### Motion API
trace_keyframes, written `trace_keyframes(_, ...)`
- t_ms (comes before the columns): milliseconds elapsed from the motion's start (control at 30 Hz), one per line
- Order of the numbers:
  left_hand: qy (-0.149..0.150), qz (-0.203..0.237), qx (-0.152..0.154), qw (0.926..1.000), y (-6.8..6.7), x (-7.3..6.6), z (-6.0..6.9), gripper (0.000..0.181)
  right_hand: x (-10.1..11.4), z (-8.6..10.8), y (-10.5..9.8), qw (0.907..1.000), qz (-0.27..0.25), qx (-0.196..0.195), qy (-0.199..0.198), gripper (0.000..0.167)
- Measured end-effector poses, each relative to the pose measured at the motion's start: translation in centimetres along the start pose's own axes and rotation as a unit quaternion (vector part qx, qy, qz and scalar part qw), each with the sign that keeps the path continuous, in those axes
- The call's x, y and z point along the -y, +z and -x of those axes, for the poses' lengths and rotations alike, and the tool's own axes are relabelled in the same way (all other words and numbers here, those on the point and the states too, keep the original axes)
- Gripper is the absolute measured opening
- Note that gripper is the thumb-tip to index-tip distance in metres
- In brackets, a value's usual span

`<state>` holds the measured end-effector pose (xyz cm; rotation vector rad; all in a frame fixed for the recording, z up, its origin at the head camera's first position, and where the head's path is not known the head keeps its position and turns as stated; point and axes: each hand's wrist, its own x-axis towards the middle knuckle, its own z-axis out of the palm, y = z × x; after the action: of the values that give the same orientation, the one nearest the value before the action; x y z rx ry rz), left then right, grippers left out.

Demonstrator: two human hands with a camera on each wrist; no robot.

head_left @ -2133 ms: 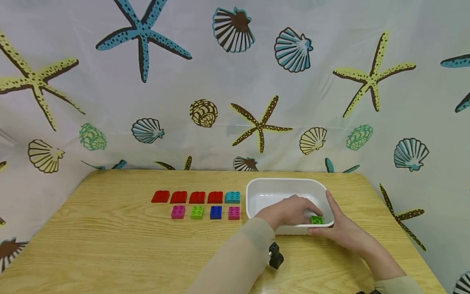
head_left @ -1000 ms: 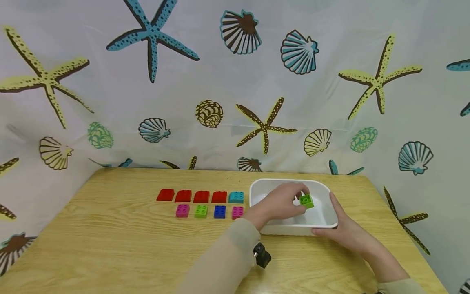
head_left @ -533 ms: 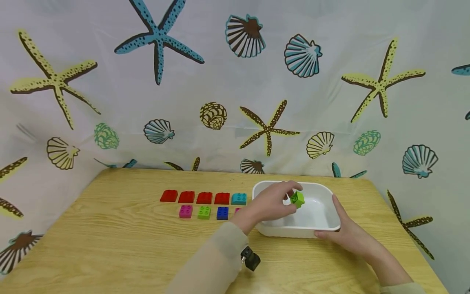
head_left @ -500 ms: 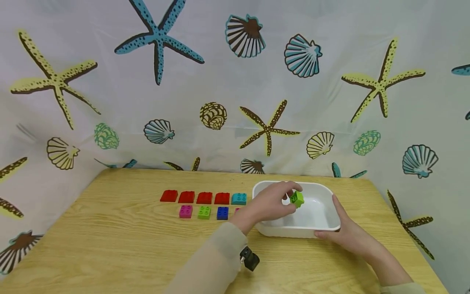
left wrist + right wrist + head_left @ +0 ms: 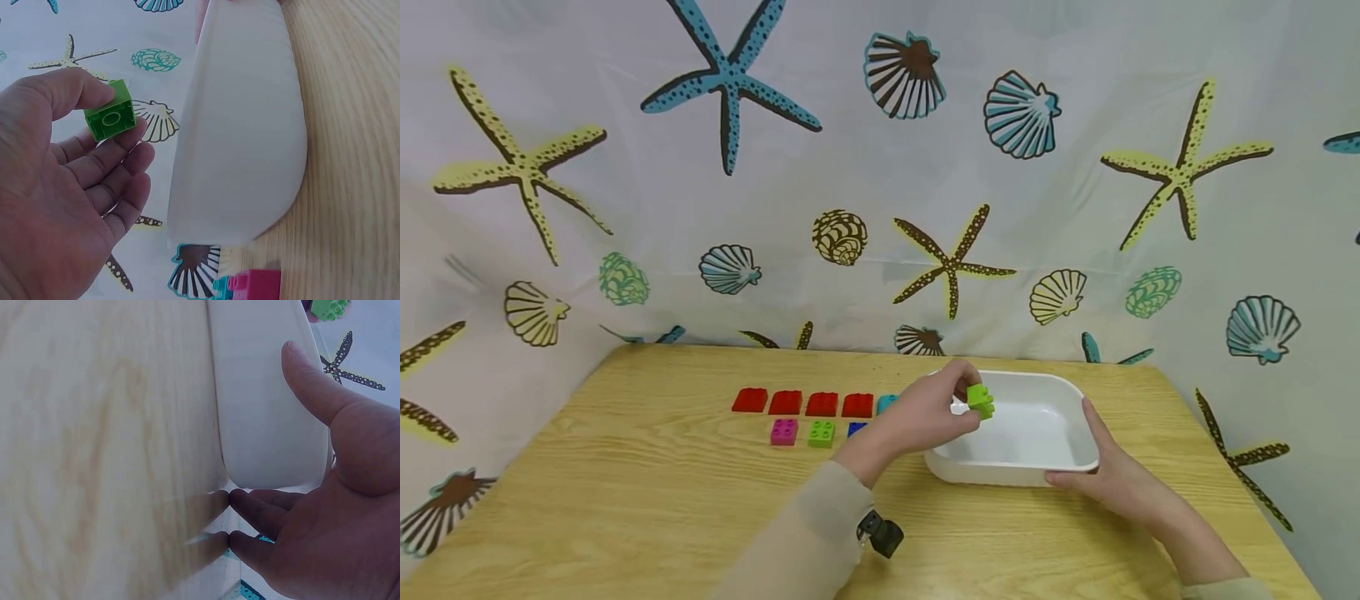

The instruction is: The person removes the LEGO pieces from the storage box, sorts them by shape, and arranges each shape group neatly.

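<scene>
Between thumb and fingertips my left hand [image 5: 921,412] pinches a light green toy building brick [image 5: 979,401], raised over the left part of a white plastic tub [image 5: 1015,475]. The left wrist view shows the hollow underside of that green brick [image 5: 111,119] facing the camera, with the thumb on top. My right hand [image 5: 1120,479] grips the tub's right front corner. In the right wrist view its thumb lies along the tub's wall [image 5: 262,412] and its other fingers go round the end.
Left of the tub, a back row holds several red bricks [image 5: 822,404] and a turquoise brick [image 5: 886,403]. In front lie a pink brick [image 5: 784,432], a green brick [image 5: 822,433] and a partly hidden blue brick [image 5: 855,428]. A patterned cloth [image 5: 820,292] hangs behind the table.
My left hand has picked the green brick out of the tub's right front area, lifted it and carried it left, turning it. The right hand keeps its hold on the tub.
</scene>
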<state>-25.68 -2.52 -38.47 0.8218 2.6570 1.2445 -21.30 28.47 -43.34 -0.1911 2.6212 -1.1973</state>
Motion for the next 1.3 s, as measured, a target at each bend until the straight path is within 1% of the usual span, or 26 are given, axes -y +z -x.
trace_keyframes(100,-0.007,0.003,-0.007,0.9999,-0.7,0.2,0.7,0.031,0.0,0.0,-0.1,1.0000,-0.001,0.000,-0.001,0.139)
trace_keyframes(200,-0.006,-0.002,-0.016,0.9999,-1.3,0.5,1.3,0.032,0.1,0.1,0.0,1.0000,0.003,0.002,0.001,0.139)
trace_keyframes(367,0.007,-0.016,-0.050,0.9986,-2.3,1.3,2.3,0.031,0.1,0.1,0.0,1.0000,0.001,0.004,0.001,0.140)
trace_keyframes(433,0.008,-0.012,-0.062,0.9980,-2.9,1.5,2.8,0.031,0.1,0.1,0.0,1.0000,-0.003,0.006,0.000,0.139)
trace_keyframes(533,-0.008,-0.003,-0.072,0.9974,-3.7,1.9,3.7,0.031,0.1,0.1,0.0,1.0000,-0.002,0.007,-0.001,0.139)
trace_keyframes(633,-0.035,0.002,-0.080,0.9962,-4.5,2.2,4.5,0.033,0.1,0.1,0.0,1.0000,0.001,0.007,0.000,0.139)
trace_keyframes(767,-0.063,-0.012,-0.095,0.9934,-5.6,2.8,5.7,0.036,0.1,0.1,-0.1,1.0000,0.000,0.009,-0.001,0.139)
trace_keyframes(833,-0.069,-0.022,-0.104,0.9920,-6.1,3.3,6.3,0.037,0.1,0.1,-0.1,0.9999,-0.002,0.010,-0.001,0.139)
trace_keyframes(900,-0.068,-0.035,-0.115,0.9904,-6.6,3.8,7.0,0.038,0.1,0.1,-0.1,1.0000,-0.001,0.010,-0.001,0.139)
trace_keyframes(1067,-0.049,-0.073,-0.144,0.9857,-8.0,5.5,8.9,0.035,0.1,0.1,0.0,0.9999,0.003,0.010,0.000,0.139)
trace_keyframes(1133,-0.048,-0.080,-0.152,0.9839,-8.6,6.1,9.6,0.034,0.1,0.1,0.0,0.9999,0.004,0.009,0.001,0.139)
trace_keyframes(1200,-0.053,-0.084,-0.157,0.9826,-9.2,6.7,10.3,0.033,0.1,0.1,0.0,0.9999,0.004,0.010,0.002,0.139)
trace_keyframes(1300,-0.070,-0.089,-0.163,0.9802,-10.2,7.6,11.4,0.032,0.1,0.1,-0.1,0.9999,0.006,0.010,0.003,0.139)
